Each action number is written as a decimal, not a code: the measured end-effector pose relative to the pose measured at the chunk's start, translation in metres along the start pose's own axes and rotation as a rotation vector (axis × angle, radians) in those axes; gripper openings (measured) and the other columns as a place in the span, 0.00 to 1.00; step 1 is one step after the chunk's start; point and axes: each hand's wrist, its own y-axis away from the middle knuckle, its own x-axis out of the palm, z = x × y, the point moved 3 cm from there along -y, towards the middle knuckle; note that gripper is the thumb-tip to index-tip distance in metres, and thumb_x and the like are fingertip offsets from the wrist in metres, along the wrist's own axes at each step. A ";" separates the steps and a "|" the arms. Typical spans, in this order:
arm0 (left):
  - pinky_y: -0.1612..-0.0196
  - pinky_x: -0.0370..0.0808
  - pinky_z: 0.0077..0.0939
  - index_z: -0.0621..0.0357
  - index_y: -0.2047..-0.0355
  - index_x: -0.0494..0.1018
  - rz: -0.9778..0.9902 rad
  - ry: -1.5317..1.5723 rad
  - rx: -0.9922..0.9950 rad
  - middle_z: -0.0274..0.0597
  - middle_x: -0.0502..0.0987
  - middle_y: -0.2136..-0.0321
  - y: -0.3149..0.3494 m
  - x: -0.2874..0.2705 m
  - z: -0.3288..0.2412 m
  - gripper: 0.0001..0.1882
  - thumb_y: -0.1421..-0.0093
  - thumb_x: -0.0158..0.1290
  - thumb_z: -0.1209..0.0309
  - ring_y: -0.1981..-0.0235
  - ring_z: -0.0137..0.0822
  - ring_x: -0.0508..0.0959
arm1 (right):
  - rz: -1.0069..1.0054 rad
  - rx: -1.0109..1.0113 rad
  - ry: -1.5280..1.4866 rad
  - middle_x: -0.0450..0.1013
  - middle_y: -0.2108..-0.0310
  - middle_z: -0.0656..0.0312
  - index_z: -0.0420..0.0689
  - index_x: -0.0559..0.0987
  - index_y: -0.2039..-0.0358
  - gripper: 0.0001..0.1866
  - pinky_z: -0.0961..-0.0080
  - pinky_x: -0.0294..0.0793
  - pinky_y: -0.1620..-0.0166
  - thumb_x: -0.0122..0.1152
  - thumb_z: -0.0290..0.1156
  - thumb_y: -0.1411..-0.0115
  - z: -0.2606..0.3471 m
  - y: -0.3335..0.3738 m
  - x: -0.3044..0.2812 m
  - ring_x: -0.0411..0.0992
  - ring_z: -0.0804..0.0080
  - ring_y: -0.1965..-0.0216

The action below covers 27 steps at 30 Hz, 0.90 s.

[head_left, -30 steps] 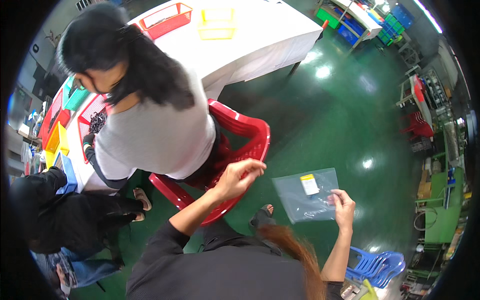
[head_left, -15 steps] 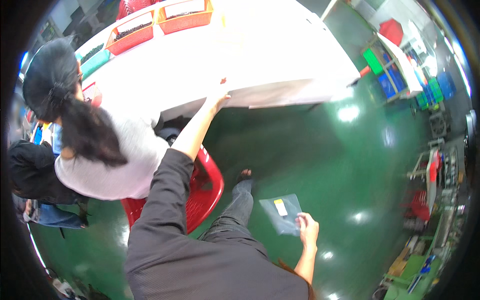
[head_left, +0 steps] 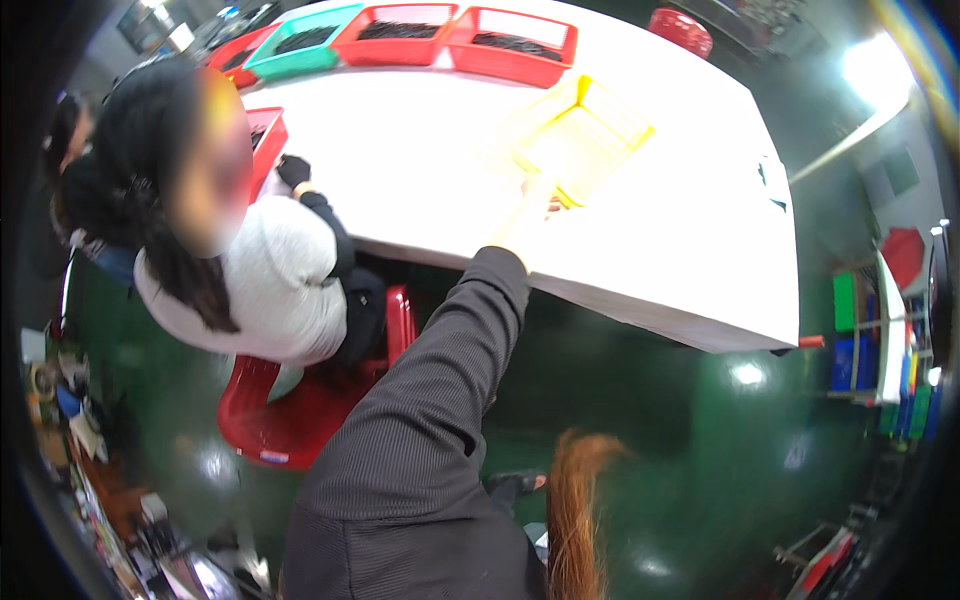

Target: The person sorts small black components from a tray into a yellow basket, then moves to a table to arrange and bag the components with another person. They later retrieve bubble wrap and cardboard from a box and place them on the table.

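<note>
My left arm, in a dark ribbed sleeve, reaches forward over the near edge of the white-covered table [head_left: 690,250]. My left hand [head_left: 540,197] is at the near side of a yellow plastic basket [head_left: 612,160], its fingers closed at the rim; glare washes out part of the hand. Inside, the basket shows no contents that I can make out. Outside the picture is my right hand.
Red baskets [head_left: 512,68] and a green basket [head_left: 305,62] holding dark small pieces line the far side. At left a co-worker in a grey top [head_left: 270,270] sits on a red chair [head_left: 265,420]. A red stool [head_left: 680,32] stands beyond the table.
The view has swung, bringing more of the table into sight. My left hand has gone from the table's edge to the yellow basket. My right hand and its clear plastic bag have left the picture.
</note>
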 end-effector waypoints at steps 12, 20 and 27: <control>0.65 0.76 0.41 0.63 0.60 0.69 -0.318 -0.103 0.083 0.48 0.77 0.69 0.188 -0.152 0.156 0.17 0.51 0.46 0.71 0.68 0.42 0.78 | 0.402 -0.657 0.206 0.72 0.77 0.55 0.35 0.75 0.69 0.06 0.75 0.72 0.83 0.53 0.20 0.47 0.161 -0.236 -0.081 0.71 0.69 0.83; 0.59 0.72 0.30 0.70 0.56 0.67 0.149 0.418 -0.049 0.49 0.74 0.62 0.476 -0.273 0.211 0.20 0.51 0.46 0.75 0.61 0.39 0.75 | 0.211 -0.885 0.481 0.73 0.79 0.54 0.33 0.75 0.69 0.07 0.75 0.72 0.78 0.52 0.20 0.50 0.249 -0.333 -0.089 0.72 0.71 0.79; 0.62 0.74 0.26 0.70 0.56 0.65 -0.258 0.520 0.067 0.48 0.73 0.64 0.679 -0.463 0.236 0.18 0.47 0.45 0.74 0.64 0.35 0.77 | 0.558 -1.177 0.924 0.76 0.77 0.56 0.39 0.78 0.70 0.10 0.70 0.75 0.73 0.57 0.31 0.52 0.275 -0.134 0.140 0.76 0.66 0.75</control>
